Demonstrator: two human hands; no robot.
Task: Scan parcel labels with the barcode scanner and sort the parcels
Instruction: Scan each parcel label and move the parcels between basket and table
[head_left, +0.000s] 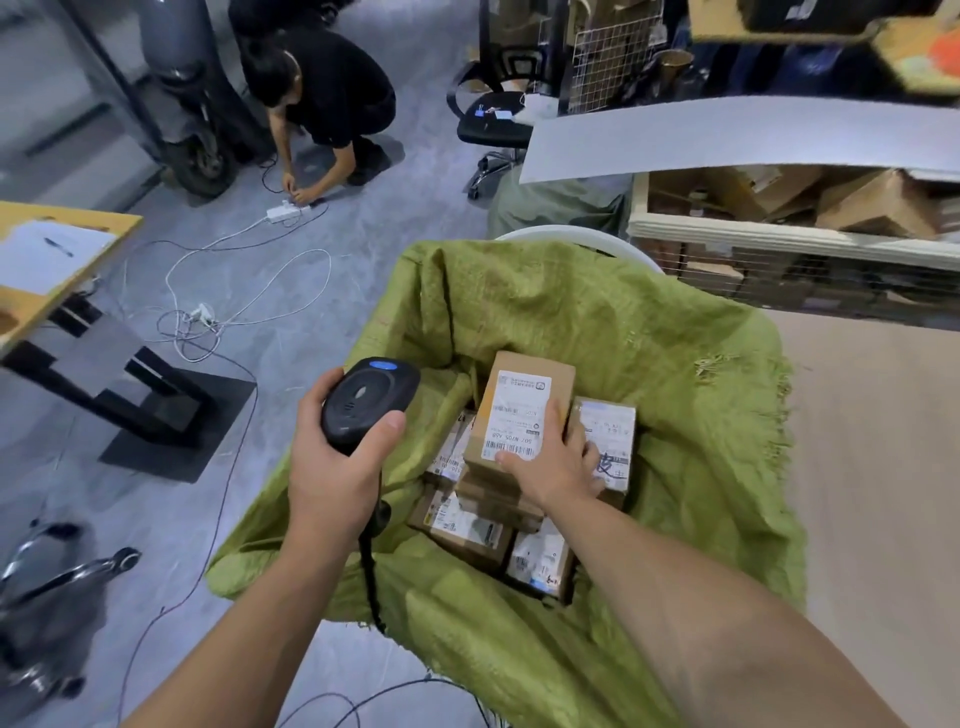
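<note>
The left hand (337, 467) is wrapped around a black barcode scanner (370, 400). The thumb lies along the scanner's right side and the fingers curl around its left side. The scanner has a small blue spot on its top end. A black curly cord (371, 571) hangs down from it, past the wrist.

The right hand (556, 462) holds the top parcel (519, 410), a small brown box. The thumb presses on the near edge of its white label (514, 415), just beside the black bars. One finger lies on top of the box, and the others bend over its right side.

The top parcel sits on a pile of other parcels (462, 525) inside a big green sack (649, 353). The sack is wide open, and its cloth is folded down all around. The other parcels are brown boxes with white labels too. The scanner is just to the left of the pile, above the sack's edge.

On the far left stands a table (72, 221) with a sheet of paper (47, 254) and a pen (58, 247) on it. Farther back, another person (332, 93) in black crouches and touches a white power strip (283, 212) on the grey floor (311, 291). A black office chair (493, 124) stands behind the sack. On the right is a shelf (779, 231) full of brown boxes.
</note>
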